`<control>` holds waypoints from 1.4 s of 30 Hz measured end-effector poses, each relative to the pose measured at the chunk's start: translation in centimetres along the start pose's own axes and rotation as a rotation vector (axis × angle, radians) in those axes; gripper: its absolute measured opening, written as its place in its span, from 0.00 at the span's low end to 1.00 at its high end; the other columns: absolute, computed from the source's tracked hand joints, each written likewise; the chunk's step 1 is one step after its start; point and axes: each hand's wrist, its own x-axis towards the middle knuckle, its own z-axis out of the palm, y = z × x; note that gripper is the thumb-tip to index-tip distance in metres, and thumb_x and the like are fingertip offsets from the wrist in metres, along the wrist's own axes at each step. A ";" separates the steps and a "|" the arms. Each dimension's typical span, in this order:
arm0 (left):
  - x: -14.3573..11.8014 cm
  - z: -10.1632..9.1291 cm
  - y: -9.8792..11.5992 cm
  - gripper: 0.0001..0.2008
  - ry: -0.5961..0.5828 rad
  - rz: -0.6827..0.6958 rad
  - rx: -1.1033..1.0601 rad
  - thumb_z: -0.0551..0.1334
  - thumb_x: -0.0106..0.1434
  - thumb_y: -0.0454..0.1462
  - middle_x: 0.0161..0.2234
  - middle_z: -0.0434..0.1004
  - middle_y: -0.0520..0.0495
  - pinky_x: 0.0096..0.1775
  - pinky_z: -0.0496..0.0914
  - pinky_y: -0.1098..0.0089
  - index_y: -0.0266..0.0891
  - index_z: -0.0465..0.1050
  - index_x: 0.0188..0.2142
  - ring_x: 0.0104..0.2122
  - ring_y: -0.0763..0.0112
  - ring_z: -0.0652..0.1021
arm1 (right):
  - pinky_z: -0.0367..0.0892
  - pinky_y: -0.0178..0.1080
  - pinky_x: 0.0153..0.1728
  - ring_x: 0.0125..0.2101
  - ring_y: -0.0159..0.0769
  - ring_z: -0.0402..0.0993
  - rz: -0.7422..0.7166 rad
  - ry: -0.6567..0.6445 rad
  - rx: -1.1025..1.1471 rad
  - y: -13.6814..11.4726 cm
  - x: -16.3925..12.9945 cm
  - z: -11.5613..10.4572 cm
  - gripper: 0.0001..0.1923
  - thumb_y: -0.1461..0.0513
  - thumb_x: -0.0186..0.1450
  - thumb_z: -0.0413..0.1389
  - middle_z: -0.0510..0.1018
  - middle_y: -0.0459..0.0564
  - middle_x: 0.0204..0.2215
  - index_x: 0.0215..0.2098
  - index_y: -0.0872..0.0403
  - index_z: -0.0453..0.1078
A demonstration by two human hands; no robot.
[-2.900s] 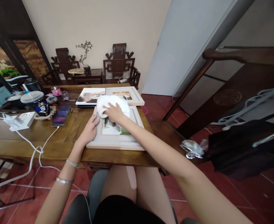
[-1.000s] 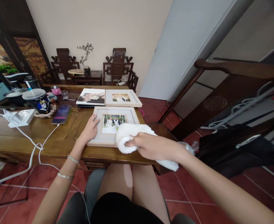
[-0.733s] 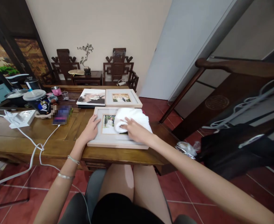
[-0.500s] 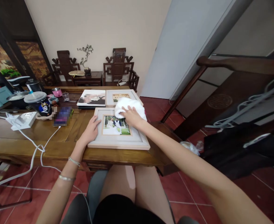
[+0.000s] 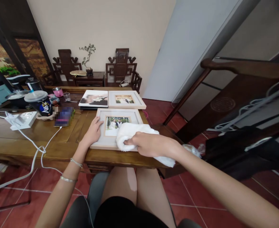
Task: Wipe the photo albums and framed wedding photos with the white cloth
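Observation:
A light wooden picture frame (image 5: 99, 143) with a photo of two people lies on the table's near edge. My left hand (image 5: 94, 131) holds its left side, with one digit over the face and the others along the outer edge. Bunched under my right hand (image 5: 146, 143) is a white towel (image 5: 136, 128), pressed on the frame's lower right part. It covers that corner and part of the photo, and its loose end hangs past the table's front edge. My right fingers are closed on the towel, the tips partly buried in it.
Behind lie a second frame (image 5: 127, 106) and a photo panel (image 5: 94, 98) on a dark stack. To the left are a lidded cup (image 5: 44, 107), a phone (image 5: 63, 117), a white power strip (image 5: 25, 120) and cables. A wooden chair (image 5: 222, 101) stands at the right.
My right hand and the towel have moved from the frame's upper right toward me, to its lower right. The second frame's photo is uncovered now. My left hand has stayed in place.

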 end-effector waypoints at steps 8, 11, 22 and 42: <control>0.0 0.0 -0.4 0.24 -0.019 0.002 -0.017 0.50 0.61 0.29 0.67 0.58 0.37 0.67 0.52 0.49 0.33 0.70 0.56 0.68 0.54 0.55 | 0.58 0.48 0.57 0.59 0.54 0.61 0.100 0.309 -0.134 4.3 7.9 2.8 0.34 0.76 0.59 0.46 0.60 0.63 0.66 0.63 0.60 0.65; 0.0 0.0 -0.6 0.25 -0.014 0.012 -0.023 0.51 0.61 0.29 0.66 0.59 0.38 0.66 0.52 0.48 0.35 0.70 0.56 0.68 0.55 0.55 | 0.54 0.54 0.59 0.62 0.59 0.54 0.187 0.379 -0.168 6.3 11.0 2.4 0.34 0.75 0.60 0.47 0.55 0.62 0.68 0.65 0.60 0.62; 0.0 0.2 -0.3 0.25 0.004 0.001 -0.014 0.51 0.60 0.29 0.66 0.59 0.39 0.66 0.53 0.47 0.36 0.71 0.56 0.68 0.56 0.56 | 0.66 0.42 0.44 0.47 0.48 0.75 -0.007 0.047 -0.115 1.7 3.7 1.3 0.31 0.76 0.58 0.46 0.77 0.62 0.50 0.56 0.56 0.73; -0.1 -0.2 -0.2 0.25 -0.032 0.004 -0.009 0.51 0.61 0.28 0.67 0.58 0.37 0.66 0.52 0.48 0.34 0.70 0.57 0.68 0.55 0.55 | 0.54 0.57 0.58 0.62 0.60 0.56 0.144 0.398 -0.247 5.8 12.4 2.3 0.33 0.74 0.59 0.48 0.56 0.59 0.68 0.63 0.57 0.65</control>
